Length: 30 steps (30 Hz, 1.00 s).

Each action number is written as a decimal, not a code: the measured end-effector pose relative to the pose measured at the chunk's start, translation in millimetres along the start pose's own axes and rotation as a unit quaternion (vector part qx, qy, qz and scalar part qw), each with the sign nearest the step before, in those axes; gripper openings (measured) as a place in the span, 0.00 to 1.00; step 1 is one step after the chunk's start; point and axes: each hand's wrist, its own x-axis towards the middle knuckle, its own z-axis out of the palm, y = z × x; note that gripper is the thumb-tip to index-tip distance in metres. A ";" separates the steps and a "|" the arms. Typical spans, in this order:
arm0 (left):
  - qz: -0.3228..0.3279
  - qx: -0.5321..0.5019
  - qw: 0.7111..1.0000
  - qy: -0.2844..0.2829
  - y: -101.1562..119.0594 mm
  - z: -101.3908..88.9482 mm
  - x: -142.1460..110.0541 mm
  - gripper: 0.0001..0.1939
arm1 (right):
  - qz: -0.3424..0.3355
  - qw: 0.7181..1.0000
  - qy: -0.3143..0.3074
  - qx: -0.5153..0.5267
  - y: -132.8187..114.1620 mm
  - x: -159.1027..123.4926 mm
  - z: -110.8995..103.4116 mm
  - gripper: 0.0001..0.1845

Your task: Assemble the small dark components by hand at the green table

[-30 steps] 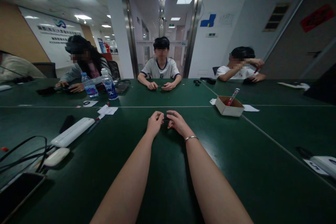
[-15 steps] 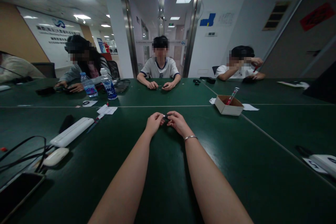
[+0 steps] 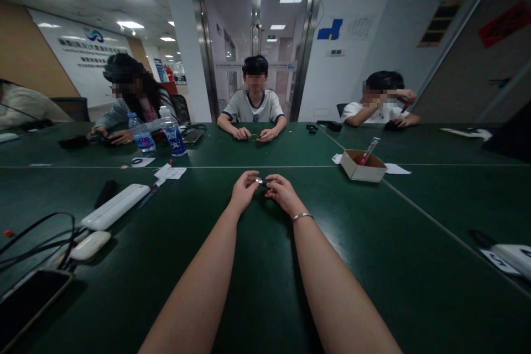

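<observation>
Over the green table (image 3: pixel 265 265), my two hands meet around a small dark item with a shiny silver end (image 3: pixel 263 182); it is too small to name for sure. My right hand (image 3: pixel 284 193) pinches its dark part between thumb and fingers. At the silver end, the thumb and fingertips of my left hand (image 3: pixel 244 191) are closed on it. A silver bracelet (image 3: pixel 302 216) circles my right wrist.
Left lie a white power strip (image 3: pixel 116 207), a white case (image 3: pixel 90 246), cables and a phone (image 3: pixel 33 304). Two bottles (image 3: pixel 173 133) stand beyond. A small cardboard box (image 3: pixel 362 170) holding a red tube sits right. Several people sit across, one opposite me (image 3: pixel 255 105).
My left fingers have lifted and loosened slightly, and more of the item's silver end shows between my hands. The view has shifted a little.
</observation>
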 end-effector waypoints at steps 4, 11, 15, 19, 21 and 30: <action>0.007 0.004 1.000 -0.007 -2.6 -1.1 0.7 0.13 | 0.005 1.000 0.001 -0.004 -0.8 -1.1 0.6 0.17; 0.003 0.028 1.000 -0.013 -1.4 -2.8 -1.6 0.13 | 0.003 1.000 -0.006 -0.010 -2.0 -2.3 0.9 0.16; -0.011 0.025 1.000 -0.015 2.8 -2.2 -1.7 0.14 | 0.009 1.000 -0.003 -0.010 -3.0 -2.4 0.9 0.16; -0.017 0.011 1.000 -0.015 5.3 -1.5 -0.7 0.14 | 0.000 1.000 -0.016 -0.015 -2.8 -2.3 1.1 0.17; -0.013 0.009 1.000 -0.013 5.8 -1.4 -0.3 0.14 | -0.005 1.000 -0.022 -0.021 -1.8 -1.8 0.9 0.18; -0.026 0.008 1.000 0.004 5.7 -0.1 -0.7 0.16 | -0.010 0.999 -0.018 -0.028 2.1 0.9 -1.0 0.19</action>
